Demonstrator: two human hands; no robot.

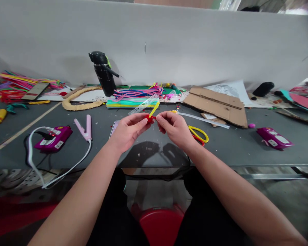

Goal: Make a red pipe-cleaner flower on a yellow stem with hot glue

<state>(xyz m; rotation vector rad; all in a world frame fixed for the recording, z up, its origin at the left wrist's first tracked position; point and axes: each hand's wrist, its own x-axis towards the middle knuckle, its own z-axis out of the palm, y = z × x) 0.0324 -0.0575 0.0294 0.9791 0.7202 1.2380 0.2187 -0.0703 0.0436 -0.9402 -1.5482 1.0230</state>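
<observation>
Pinching a small fuzzy red piece [150, 119] at twelve o'clock with closed left-hand fingers [141, 124], and seemingly nipping its tip with right-hand fingers [161, 120]. Probably light, soft, bendable; best held by its core. Backed, toward eleven o'clock, by thin pink-and-blue stems [143, 93].

Right across the back runs a pale grey partition [169, 51], plain but for a small dark mark near its middle. Over its top edge a brownish panel [174, 3] peeps through, and off to the right it all goes bright and blurred. Down here, the long dark grey table [228, 150], a pale strip [25, 131] slanting across its left end! Beneath it, a metal rail [269, 176], dull grey floor [284, 198], and a red stool [161, 225] in the middle. Soft-edged shadows lie on the tabletop.
</observation>
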